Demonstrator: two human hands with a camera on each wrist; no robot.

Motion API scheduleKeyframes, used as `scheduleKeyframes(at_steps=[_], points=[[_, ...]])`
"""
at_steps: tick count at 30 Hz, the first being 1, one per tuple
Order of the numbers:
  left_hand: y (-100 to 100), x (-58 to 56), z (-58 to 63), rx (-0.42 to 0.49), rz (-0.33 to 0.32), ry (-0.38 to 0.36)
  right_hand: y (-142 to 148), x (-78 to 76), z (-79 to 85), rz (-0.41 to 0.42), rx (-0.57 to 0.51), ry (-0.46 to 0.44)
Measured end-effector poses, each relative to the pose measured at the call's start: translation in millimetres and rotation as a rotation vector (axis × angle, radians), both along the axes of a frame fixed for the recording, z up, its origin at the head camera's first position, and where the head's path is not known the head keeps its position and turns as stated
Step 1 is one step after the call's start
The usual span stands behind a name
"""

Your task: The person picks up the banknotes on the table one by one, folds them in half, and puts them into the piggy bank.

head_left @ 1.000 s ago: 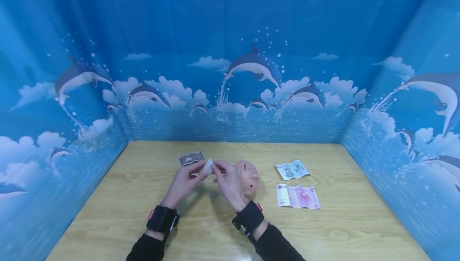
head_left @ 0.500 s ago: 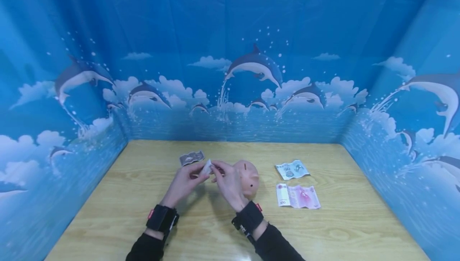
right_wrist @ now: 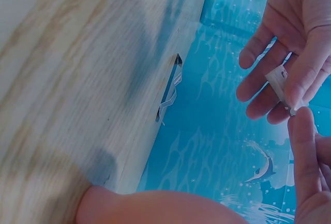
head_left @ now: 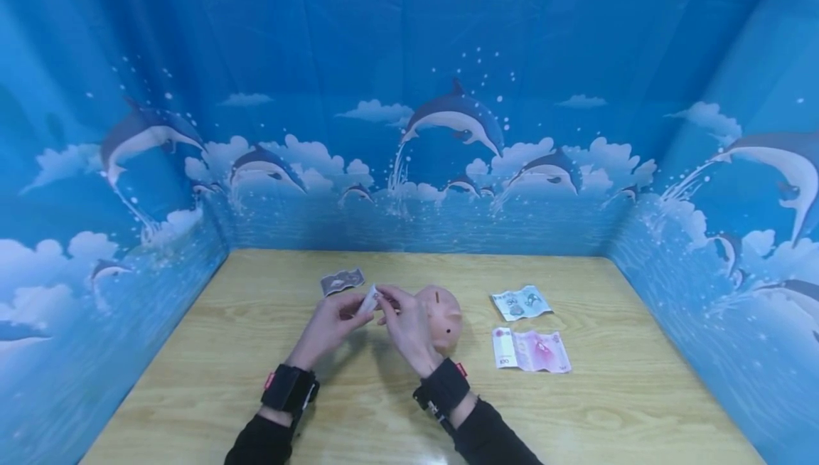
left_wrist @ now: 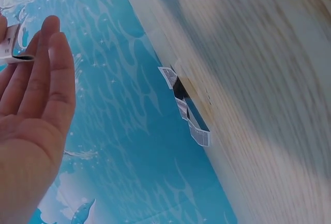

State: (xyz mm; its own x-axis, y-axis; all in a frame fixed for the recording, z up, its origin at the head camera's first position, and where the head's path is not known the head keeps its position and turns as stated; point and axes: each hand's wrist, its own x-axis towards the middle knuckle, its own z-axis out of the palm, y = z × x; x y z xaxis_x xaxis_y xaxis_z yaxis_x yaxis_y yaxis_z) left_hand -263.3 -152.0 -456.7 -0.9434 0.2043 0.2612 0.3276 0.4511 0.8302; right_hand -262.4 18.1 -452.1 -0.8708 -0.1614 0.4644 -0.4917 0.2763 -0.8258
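Little has moved since a second ago: only the folded note (head_left: 369, 299) sits a touch more edge-on between the fingertips, above the worktop (head_left: 614, 394), left of its middle. The left hand (head_left: 325, 328) presses it between thumb and fingers, a narrow hold; the right hand (head_left: 409, 324) pinches its other end. This looks like folding, probably best done with both ends held lightly, edges kept in line and the crease run flat under the thumb, lest the layers spring apart. Just right of the right hand, partly hidden by it, sits the bank (head_left: 444, 316), slot (head_left: 437, 297) upward. Near the far edge lies the brown note (head_left: 342, 281); toward the right edge, the green note (head_left: 521, 303) and, nearer the front, the pink note (head_left: 532, 350).
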Motion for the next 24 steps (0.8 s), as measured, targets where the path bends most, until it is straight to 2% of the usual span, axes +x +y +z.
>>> scheduleKeyframes(at_steps=[6, 15, 24], points=[[0.0, 0.0, -1.2, 0.018, -0.025, -0.023, 0.8, -1.0, -1.2, 0.009, -0.004, 0.028], [0.1, 1.6, 0.5, 0.024, -0.05, -0.062, 0.3, 0.8, 1.3, 0.0, -0.003, 0.007], [3.0, -0.5, -2.1, -0.014, -0.094, -0.036, 1.2, 0.8, 0.8, -0.008, 0.012, 0.025]])
